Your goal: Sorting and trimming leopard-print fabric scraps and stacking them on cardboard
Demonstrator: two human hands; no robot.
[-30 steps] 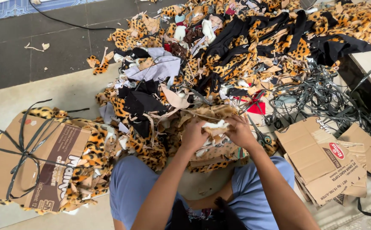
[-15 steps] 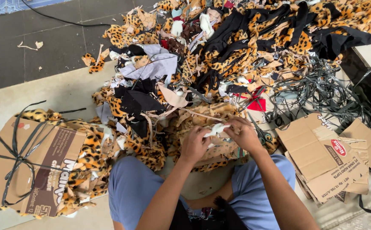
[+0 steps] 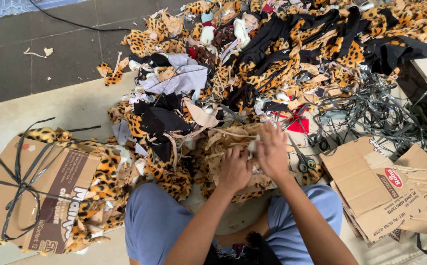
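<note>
I sit on the floor in blue trousers before a big heap of leopard-print fabric scraps (image 3: 292, 54). My left hand (image 3: 234, 169) and my right hand (image 3: 272, 152) meet over a pile of tan and leopard-print strips (image 3: 223, 147) in front of my knees. Both pinch a small pale scrap of cloth (image 3: 251, 145) between them. The right hand's fingers spread slightly above it. Black cloth pieces (image 3: 162, 120) lie just left of my hands.
A flattened cardboard box tied with black strapping (image 3: 32, 191) lies at the left, leopard fabric draped on it. Folded cardboard sheets (image 3: 380, 186) lie at the right. Scissors (image 3: 302, 162) rest beside my right hand. Tangled black straps (image 3: 385, 113) spread at the right.
My hands have shifted a little with the pale scrap, the right hand rising over it. The camera has tilted slightly, so the heap sits lower in view.
</note>
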